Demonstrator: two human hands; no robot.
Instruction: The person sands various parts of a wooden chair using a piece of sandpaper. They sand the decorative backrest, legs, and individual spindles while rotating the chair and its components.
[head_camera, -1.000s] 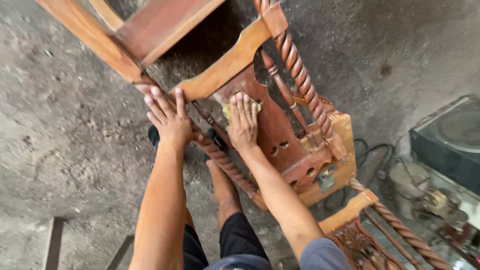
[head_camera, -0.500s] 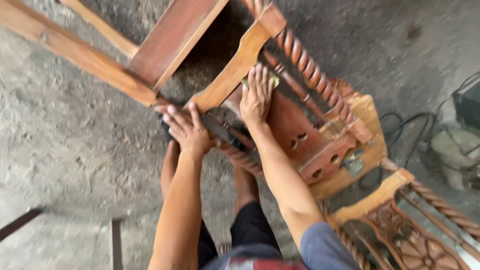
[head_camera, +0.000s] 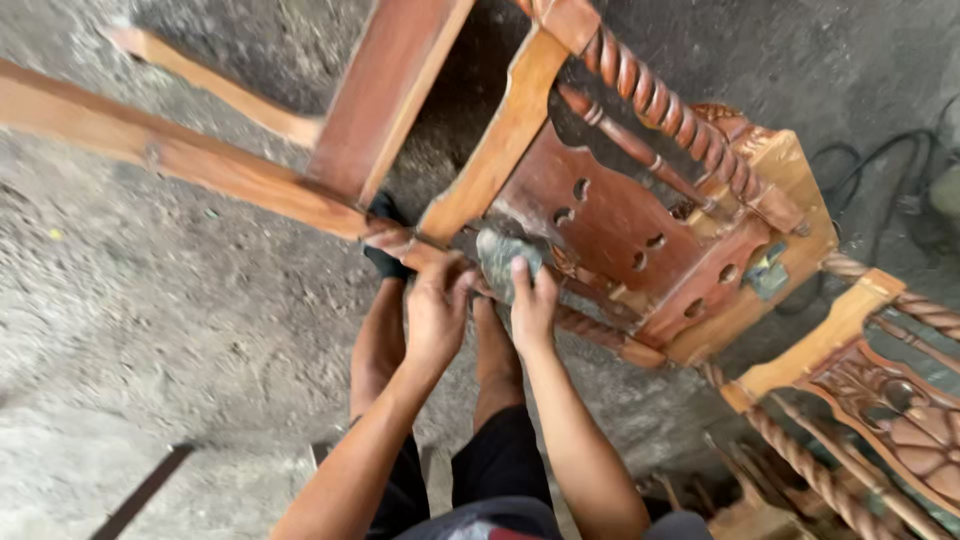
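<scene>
Right hand (head_camera: 532, 305) pinching a grey sanding pad (head_camera: 503, 258) on the carved wooden chair (head_camera: 620, 215); left hand (head_camera: 435, 315) at 9 o'clock grips the twisted rail (head_camera: 400, 243). Wood's blotchy, plenty left.

Second carved chair (head_camera: 880, 400), black cable (head_camera: 870, 160).

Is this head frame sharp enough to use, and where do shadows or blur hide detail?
Head view: soft motion blur throughout; the right hand and its grey sanding pad smear together; deep shadow fills the gap behind the carved reddish-brown wooden chair; even daylight, no glare.
</scene>
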